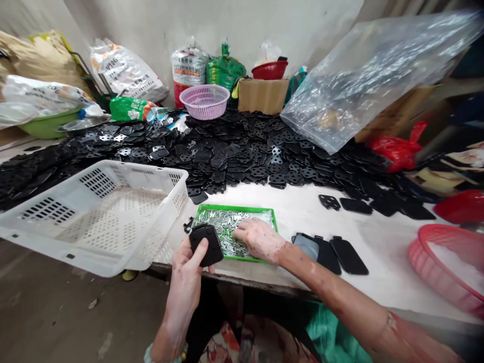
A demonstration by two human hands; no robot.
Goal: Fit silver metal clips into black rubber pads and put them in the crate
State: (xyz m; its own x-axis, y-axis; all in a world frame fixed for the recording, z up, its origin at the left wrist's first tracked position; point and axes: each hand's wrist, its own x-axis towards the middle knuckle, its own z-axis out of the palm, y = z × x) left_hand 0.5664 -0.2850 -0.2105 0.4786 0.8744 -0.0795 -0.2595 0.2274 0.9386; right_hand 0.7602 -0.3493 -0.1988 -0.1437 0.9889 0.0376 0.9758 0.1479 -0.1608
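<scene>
My left hand [188, 269] grips a flat black plate [208, 246] with rounded corners, thumb on its face and fingers behind. Just right of it, my right hand [260, 238] reaches down into a shallow green tray [236, 207] of small silvery metal pins [230, 242]. Its fingers are pinched together among the pins; what is between them is too small to make out. A small black piece [188, 224] lies by the tray's left edge. Beyond my right wrist, several black plates [348, 255] rest on the table.
A white perforated crate [109, 257] stands at the left, jutting past the table edge. Behind stretches a broad heap of black plates [242, 146]. A pink basket [446, 272] sits at the right. Clear plastic sheeting [363, 75], a lilac basket [206, 102] and a cardboard box [262, 96] are farther back.
</scene>
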